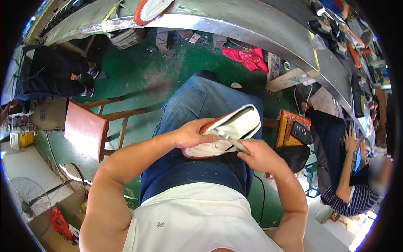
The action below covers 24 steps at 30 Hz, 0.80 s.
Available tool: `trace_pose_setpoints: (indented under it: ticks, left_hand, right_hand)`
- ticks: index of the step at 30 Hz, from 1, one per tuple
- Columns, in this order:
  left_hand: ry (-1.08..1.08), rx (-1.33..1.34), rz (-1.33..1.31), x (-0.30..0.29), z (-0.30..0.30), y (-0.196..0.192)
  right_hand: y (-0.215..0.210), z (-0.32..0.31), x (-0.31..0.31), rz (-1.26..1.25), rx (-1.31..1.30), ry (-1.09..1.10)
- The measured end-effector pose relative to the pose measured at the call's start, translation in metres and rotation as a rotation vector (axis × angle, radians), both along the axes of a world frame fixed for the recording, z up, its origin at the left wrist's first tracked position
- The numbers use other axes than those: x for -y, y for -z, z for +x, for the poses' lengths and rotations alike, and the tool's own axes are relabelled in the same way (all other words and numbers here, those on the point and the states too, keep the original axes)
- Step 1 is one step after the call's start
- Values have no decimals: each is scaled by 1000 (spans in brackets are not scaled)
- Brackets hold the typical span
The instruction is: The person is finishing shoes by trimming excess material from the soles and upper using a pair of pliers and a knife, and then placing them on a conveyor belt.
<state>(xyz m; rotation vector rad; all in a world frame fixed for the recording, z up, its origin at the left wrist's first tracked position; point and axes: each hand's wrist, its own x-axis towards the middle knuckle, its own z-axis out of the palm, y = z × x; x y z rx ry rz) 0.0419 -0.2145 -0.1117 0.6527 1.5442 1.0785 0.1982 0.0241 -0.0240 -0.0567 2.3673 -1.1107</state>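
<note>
Across my thighs lies a white shoe with a reddish-brown edge along its sole and a dark slit-like opening. My left hand is closed on its near left side, thumb on top and fingers passing beneath. In my right hand is a short hand tool with a shiny metal head. The hand grips it by the handle, and the head lies over the white surface close to my left thumb. Blur and glare hide the tool's exact kind.
A metal-edged workbench curves across the far side, bearing another white shoe. A pinkish stool stands left, a wooden-bead seat with a black phone right. A co-worker sits at right; another person's legs show left.
</note>
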Motion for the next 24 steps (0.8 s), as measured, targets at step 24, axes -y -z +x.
trace_pose_setpoints:
  ticks: [24]
  left_hand:
    - [-1242, 521, 302, 70, -63, 20]
  right_hand:
    - [76, 18, 4, -95, -107, 594]
